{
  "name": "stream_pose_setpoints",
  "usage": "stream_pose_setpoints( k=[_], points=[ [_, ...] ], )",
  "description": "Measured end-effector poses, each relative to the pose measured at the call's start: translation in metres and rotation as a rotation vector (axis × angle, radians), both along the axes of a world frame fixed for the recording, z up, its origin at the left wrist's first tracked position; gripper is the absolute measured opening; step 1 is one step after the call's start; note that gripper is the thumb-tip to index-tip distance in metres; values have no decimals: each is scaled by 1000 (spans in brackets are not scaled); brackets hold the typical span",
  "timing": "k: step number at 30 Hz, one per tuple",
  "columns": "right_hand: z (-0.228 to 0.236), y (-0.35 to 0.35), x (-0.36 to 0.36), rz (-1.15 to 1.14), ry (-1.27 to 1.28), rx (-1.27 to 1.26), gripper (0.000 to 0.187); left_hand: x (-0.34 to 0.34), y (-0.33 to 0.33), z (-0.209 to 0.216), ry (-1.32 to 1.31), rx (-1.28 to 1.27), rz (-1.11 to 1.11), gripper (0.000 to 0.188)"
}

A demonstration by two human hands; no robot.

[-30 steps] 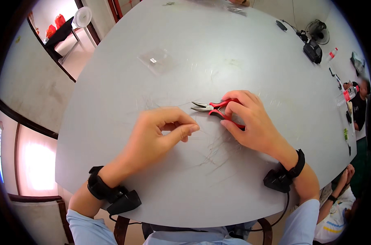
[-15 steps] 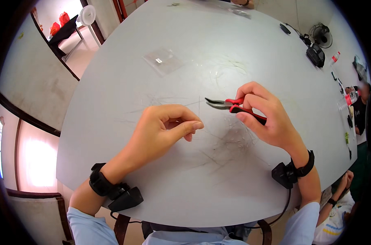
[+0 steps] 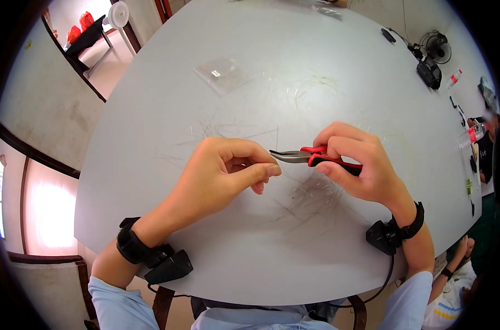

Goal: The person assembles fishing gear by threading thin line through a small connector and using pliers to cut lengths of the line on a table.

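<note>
My left hand (image 3: 220, 173) is closed in a pinch, thumb against forefinger. A thin wire (image 3: 277, 137) stands up from its fingertips. My right hand (image 3: 368, 165) is wrapped round bent-nose pliers (image 3: 292, 157) with red and black handles. Their grey jaws point left, right by the left fingertips and the wire; I cannot tell whether they touch it. Beneath the pliers lies a loose heap of fine wire pieces (image 3: 316, 193). More thin wires (image 3: 220, 131) are scattered beyond my left hand.
On the grey-white table (image 3: 151, 110) lies a flat clear plastic bag (image 3: 222, 76), with small clear bits (image 3: 297, 93) beside it. Along the far right are a black case (image 3: 429, 73), a small fan (image 3: 437, 47) and bottles (image 3: 473, 133). Another person's arms (image 3: 456, 258) show at lower right.
The pliers have come down and slightly left, so their tips now meet the area at my left fingertips. My left hand has shifted slightly right, still pinching the wire.
</note>
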State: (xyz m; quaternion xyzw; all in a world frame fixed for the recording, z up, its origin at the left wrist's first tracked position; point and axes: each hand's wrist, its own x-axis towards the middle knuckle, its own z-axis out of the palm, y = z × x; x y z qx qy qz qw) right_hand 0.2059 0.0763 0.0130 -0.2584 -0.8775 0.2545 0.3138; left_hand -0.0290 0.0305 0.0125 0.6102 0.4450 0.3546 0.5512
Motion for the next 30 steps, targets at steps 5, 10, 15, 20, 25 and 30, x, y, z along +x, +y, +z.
stream_pose_setpoints(
  k=[5, 10, 15, 20, 25, 30],
  points=[
    [2, -2, 2, -1, -40, -17, 23, 3, 0, -1, -9, 4, -2, 10],
    [-2, -4, -1, -146, 42, -58, 18, 3, 1, 3, -58, -33, 43, 11],
    [2, -9, -3, -194, 74, -149, 19, 4, 0, 3, -96, -33, 80, 14],
    [3, -10, -3, -254, 119, -247, 21, 9, 3, 2, -132, -10, 117, 15],
    [1, -5, 0, -305, 136, -283, 21, 7, 3, -1, -163, -3, 120, 14],
    [-6, 20, 10, -379, 227, -205, 26, 9, 0, 0, -79, 10, 67, 13]
  ],
)
